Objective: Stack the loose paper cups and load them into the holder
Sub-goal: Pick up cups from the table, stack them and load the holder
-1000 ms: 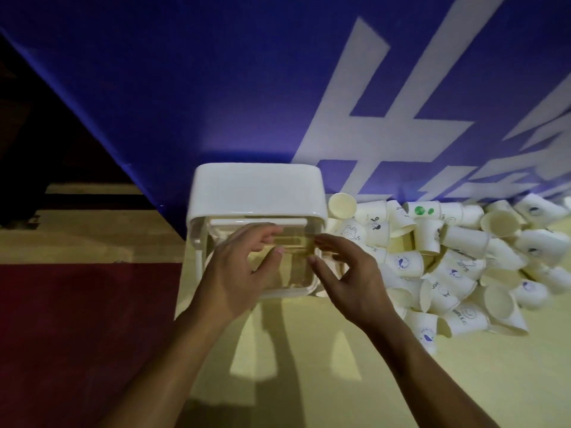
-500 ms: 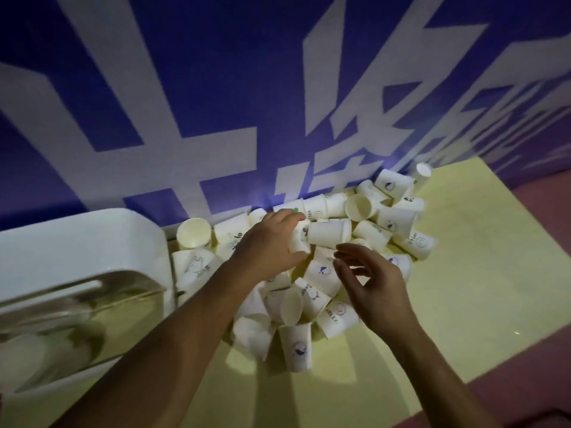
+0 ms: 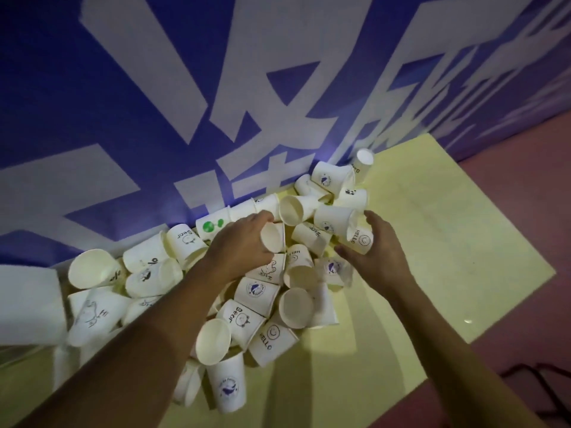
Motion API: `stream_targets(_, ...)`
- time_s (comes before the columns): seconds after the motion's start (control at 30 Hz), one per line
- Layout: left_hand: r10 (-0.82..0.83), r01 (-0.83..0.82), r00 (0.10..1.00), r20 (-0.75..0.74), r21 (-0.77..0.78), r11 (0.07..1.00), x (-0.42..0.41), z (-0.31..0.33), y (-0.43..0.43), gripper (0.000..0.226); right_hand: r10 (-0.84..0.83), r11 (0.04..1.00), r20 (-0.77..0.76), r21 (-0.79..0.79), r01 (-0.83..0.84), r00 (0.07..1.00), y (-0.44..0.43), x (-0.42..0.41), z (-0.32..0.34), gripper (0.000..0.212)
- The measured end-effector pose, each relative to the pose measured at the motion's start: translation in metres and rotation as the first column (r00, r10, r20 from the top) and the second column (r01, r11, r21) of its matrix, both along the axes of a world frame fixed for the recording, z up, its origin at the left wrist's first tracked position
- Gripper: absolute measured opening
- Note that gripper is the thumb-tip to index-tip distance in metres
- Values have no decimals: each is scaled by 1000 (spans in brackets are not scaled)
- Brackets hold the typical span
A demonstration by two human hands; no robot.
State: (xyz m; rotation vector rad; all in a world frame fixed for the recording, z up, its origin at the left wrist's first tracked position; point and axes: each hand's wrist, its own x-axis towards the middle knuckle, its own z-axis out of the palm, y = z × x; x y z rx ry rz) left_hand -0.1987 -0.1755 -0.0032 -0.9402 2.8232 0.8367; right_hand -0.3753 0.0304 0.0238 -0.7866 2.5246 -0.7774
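Note:
A heap of several loose white paper cups (image 3: pixel 256 307) lies on the yellow table against the blue wall. My left hand (image 3: pixel 238 245) grips one paper cup (image 3: pixel 273 237) lying on its side, mouth toward me, in the middle of the heap. My right hand (image 3: pixel 380 251) holds a cup printed "HELLO" (image 3: pixel 360 239) at the heap's right side. The white cup holder (image 3: pixel 27 304) shows only as a corner at the left edge.
The blue wall with large white characters (image 3: pixel 247 88) rises right behind the cups. Bare yellow tabletop (image 3: pixel 432 242) stretches to the right, ending at an edge over a reddish floor (image 3: pixel 525 304). A dark frame (image 3: pixel 537 378) stands at the lower right.
The view swung right from the holder to the heap. Both hands left the holder, reached into the cups, and each took hold of one cup.

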Motion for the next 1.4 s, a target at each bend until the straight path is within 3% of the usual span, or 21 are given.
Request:
stream_targets(0.13, 267, -208, 940, -214, 263, 942, 6, 19, -3, 82, 70, 987, -15, 148, -67, 997, -17, -39, -24, 120)
stream_targets(0.27, 391, -288, 885, -254, 361, 887, 17, 34, -2, 81, 111, 978, -25, 182, -104, 994, -28, -49, -42, 98)
stream_targets(0.4, 460, -303, 823, -332, 428, 851, 39, 41, 1, 65, 102, 995, -53, 20, -101, 993, -27, -46, -42, 71)
stream_targets(0.6, 520, -333, 756, -398, 449, 829, 89, 56, 5, 72, 146, 971, -104, -178, -163, 984, -24, -11, 5, 83)
stream_targets(0.83, 566, -384, 674, -475, 428, 818, 177, 82, 18, 73, 304, 898, -113, -297, -324, 946, -46, 84, 58, 61)
stream_targets(1.03, 587, -406, 621, -519, 427, 808, 282, 98, 25, 74, 440, 806, -93, -398, -438, 893, -71, 194, 81, 58)
stream_targets(1.4, 632, -517, 565, -530, 370, 772, 497, 101, 32, 76, 652, 666, -49, -442, -601, 757, -120, 406, 93, 58)
